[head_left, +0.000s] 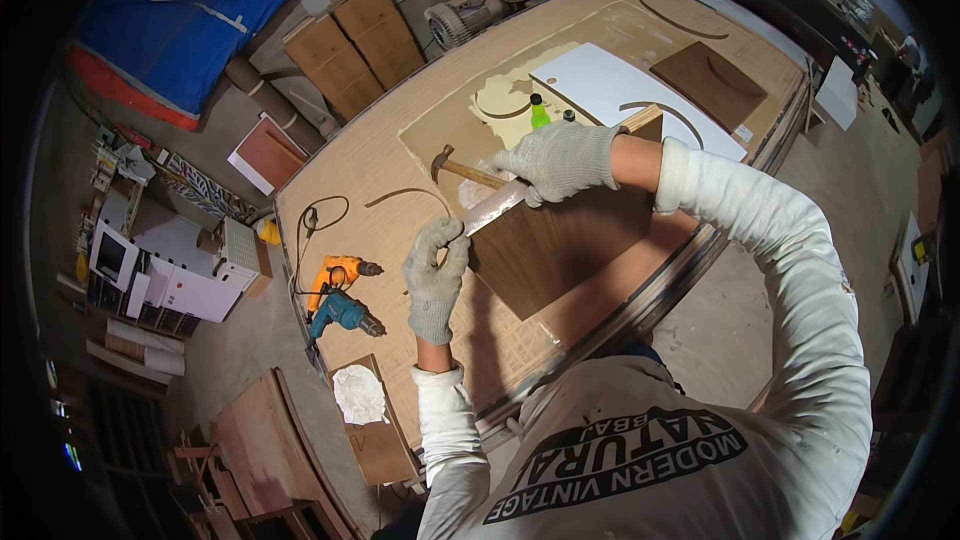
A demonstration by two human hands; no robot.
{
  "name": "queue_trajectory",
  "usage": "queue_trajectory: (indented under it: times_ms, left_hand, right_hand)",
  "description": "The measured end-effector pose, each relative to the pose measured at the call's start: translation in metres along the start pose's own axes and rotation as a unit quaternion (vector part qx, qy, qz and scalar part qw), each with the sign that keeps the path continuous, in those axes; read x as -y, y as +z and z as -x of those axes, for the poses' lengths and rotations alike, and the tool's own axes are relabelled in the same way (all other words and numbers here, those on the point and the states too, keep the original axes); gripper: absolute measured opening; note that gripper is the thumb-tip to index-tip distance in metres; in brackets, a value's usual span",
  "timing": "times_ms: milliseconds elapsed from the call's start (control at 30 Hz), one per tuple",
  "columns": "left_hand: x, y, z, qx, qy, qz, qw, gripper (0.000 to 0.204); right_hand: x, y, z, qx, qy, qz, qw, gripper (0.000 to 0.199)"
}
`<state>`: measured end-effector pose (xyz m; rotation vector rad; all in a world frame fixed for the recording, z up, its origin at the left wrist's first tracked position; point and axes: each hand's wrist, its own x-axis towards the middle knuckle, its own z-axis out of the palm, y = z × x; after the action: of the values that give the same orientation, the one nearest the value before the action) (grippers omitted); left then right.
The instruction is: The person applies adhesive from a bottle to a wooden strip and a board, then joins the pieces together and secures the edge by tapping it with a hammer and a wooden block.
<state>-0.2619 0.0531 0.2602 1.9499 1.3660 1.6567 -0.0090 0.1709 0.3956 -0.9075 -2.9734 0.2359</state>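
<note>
A dark-brown wood-grain box-like piece (560,255) stands on the big table in front of me. Along its top left edge runs a shiny, clear-looking strip (495,208). My left hand (437,278), in a grey knit glove, is closed in a pinch at the near-left end of the strip. Over the strip's other end, my gloved right hand (565,162) is bent with its fingers curled; what it grips is hidden. A claw hammer (462,170) with a wooden handle lies just beyond, its handle running toward my right hand.
Left on the table (350,190) lie an orange drill (338,272) and a teal drill (345,314) with cords. Beyond my right hand are a green bottle (540,112), a white panel (610,85), a brown panel (708,80) and several curved strips. A board with white cloth (360,395) sits near-left.
</note>
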Motion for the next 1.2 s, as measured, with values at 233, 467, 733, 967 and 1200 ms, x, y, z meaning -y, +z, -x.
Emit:
queue_trajectory:
  times_ms: [233,467,733,967,1200]
  left_hand:
    - [0.009,0.002,0.005,0.000,-0.063,0.044,0.997,0.019]
    - [0.002,0.001,-0.001,0.001,-0.014,0.000,1.000,0.018]
    - [-0.004,0.001,0.001,0.000,-0.015,-0.010,1.000,0.018]
    - [-0.012,0.004,0.000,-0.017,-0.114,0.049,0.992,0.019]
    - [-0.036,-0.014,-0.029,0.122,-0.141,-0.018,0.982,0.027]
  right_hand:
    - [-0.001,-0.002,-0.002,0.049,-0.009,0.056,0.997,0.034]
    - [0.004,0.000,-0.004,0.032,-0.001,0.070,0.997,0.026]
    - [0.002,-0.005,-0.007,0.034,-0.010,0.076,0.996,0.024]
    - [0.003,-0.004,-0.004,0.032,-0.010,0.072,0.997,0.023]
    - [0.002,0.001,0.001,0.026,-0.018,0.073,0.997,0.021]
